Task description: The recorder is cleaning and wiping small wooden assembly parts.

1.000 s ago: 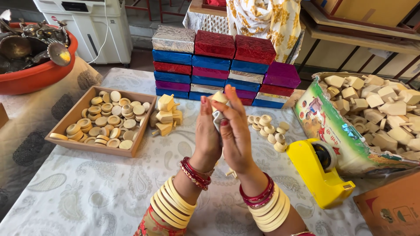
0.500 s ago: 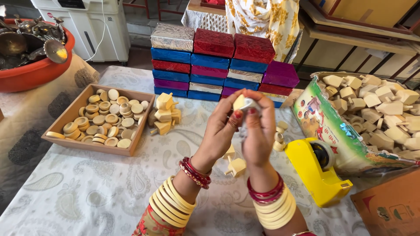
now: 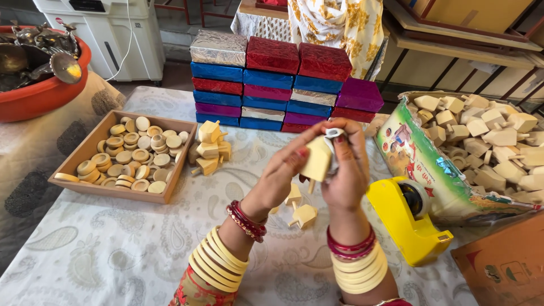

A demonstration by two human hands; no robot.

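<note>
Fingers of left hand (image 3: pixel 280 173) and right hand (image 3: pixel 345 170) closed on one wooden top (image 3: pixel 317 160), held mid-frame above table (image 3: pixel 113 249); small whitish scrap (image 3: pixel 334 134) pinched at its upper edge. Step looks like wrapping or taping top. Next move likely needs firm pinch while scrap gets pressed flat. Tape dispenser (image 3: pixel 411 218) just right of hands. Loose tops (image 3: pixel 300 207) below hands. Tray of discs (image 3: pixel 122 158) left; bag of tops (image 3: pixel 476 147) right; boxes (image 3: pixel 277 85) behind.

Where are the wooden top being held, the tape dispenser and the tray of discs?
top (image 3: pixel 316 160), head view, its pale flat side.
tape dispenser (image 3: pixel 405 224), head view, yellow body.
tray (image 3: pixel 110 191), head view, front wooden wall.
</note>
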